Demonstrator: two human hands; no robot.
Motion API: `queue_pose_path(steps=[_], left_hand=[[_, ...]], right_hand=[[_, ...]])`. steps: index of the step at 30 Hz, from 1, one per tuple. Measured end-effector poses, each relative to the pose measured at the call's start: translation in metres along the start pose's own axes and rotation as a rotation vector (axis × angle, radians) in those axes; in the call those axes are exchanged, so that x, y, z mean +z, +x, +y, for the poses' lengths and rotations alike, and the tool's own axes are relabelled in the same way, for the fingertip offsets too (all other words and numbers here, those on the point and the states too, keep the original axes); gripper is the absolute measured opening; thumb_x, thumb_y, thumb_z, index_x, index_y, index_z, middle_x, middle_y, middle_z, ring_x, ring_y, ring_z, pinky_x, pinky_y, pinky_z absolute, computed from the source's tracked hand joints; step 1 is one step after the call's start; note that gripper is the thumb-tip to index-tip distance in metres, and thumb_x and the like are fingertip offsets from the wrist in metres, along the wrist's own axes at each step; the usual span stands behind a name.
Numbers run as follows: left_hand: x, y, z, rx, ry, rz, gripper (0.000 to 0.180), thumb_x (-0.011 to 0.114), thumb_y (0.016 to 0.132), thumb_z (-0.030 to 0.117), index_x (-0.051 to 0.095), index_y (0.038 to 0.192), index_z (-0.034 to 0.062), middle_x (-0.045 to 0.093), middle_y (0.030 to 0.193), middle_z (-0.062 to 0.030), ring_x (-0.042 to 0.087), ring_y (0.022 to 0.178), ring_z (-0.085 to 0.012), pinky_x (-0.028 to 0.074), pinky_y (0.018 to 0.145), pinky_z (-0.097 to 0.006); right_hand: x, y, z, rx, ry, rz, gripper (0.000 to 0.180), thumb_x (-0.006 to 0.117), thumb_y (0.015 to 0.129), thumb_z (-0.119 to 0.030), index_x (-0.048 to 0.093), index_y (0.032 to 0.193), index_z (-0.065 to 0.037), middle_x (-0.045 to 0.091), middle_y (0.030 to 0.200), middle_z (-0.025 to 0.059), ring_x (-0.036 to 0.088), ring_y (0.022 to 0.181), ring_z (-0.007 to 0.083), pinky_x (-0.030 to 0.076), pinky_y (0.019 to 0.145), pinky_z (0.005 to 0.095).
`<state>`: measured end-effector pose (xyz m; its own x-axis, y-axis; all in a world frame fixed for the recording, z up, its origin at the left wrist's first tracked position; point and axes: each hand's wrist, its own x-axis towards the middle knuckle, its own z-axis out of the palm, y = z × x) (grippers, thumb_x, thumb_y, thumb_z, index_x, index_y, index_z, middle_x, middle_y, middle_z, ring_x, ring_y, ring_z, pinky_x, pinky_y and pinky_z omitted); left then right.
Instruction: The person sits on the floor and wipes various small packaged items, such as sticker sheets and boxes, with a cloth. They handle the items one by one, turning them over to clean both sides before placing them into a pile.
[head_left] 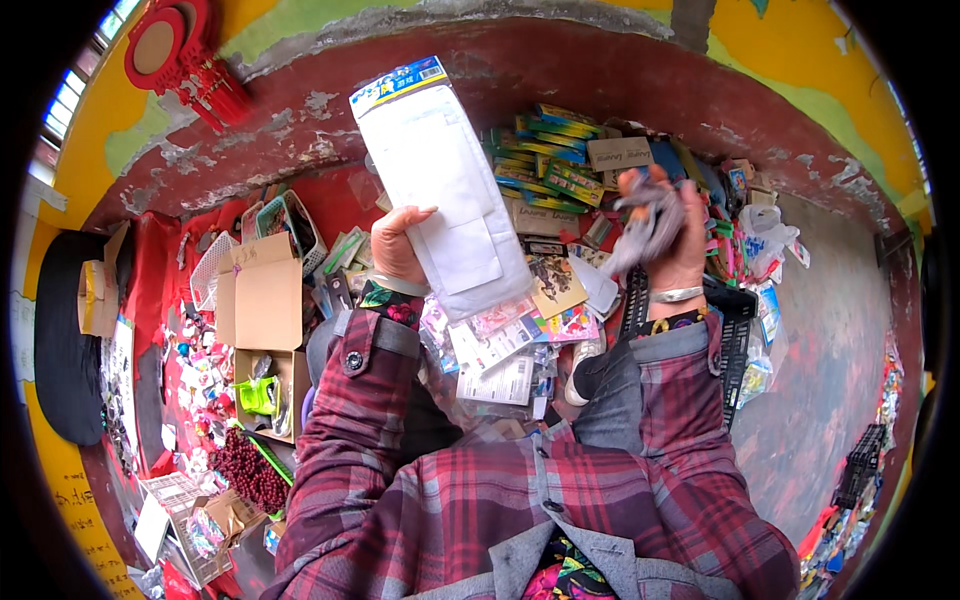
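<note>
One thumb (418, 216) presses the face of a white packet (440, 170), the other fingers hidden behind it: the left hand (400, 248) is clamped on the packet's left long edge, somewhat below its middle. From that grip the packet spreads rightward, its long axis slanting from the blue label (400, 84) at upper left to the lower right. Well apart on the packet's right, the right hand (678, 240) is closed around a crumpled grey bundle (648, 228). Colourful boxes (570, 183) lie beyond, between the hands; flat packages (497, 382) lie nearer the body.
</note>
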<state>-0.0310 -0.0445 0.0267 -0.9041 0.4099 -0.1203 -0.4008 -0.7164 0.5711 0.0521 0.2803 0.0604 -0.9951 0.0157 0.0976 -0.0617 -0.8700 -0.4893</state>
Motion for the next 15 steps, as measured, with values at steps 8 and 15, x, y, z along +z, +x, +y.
queue_pose_path(steps=[8,15], left_hand=[[0.029,-0.002,-0.008,-0.085,-0.225,-0.196,0.050,0.056,0.083,0.025,0.045,0.126,0.0018,0.056,0.118,-0.0143,0.056,0.106,-0.0290,0.043,0.094,-0.044],[0.027,-0.006,-0.013,-0.095,-0.123,-0.207,0.046,0.048,0.089,0.028,0.045,0.129,0.0045,0.054,0.122,-0.0123,0.054,0.110,-0.0283,0.042,0.095,-0.042]], right_hand=[[0.016,-0.006,0.034,0.063,-0.038,0.156,0.043,0.050,0.089,-0.030,0.049,0.120,0.000,0.060,0.109,0.0137,0.059,0.099,0.0257,0.050,0.069,0.0311],[0.036,-0.010,0.027,-0.093,-0.225,0.118,0.047,0.046,0.092,-0.041,0.049,0.122,-0.005,0.058,0.110,0.0104,0.057,0.089,0.0166,0.047,0.076,0.0294]])
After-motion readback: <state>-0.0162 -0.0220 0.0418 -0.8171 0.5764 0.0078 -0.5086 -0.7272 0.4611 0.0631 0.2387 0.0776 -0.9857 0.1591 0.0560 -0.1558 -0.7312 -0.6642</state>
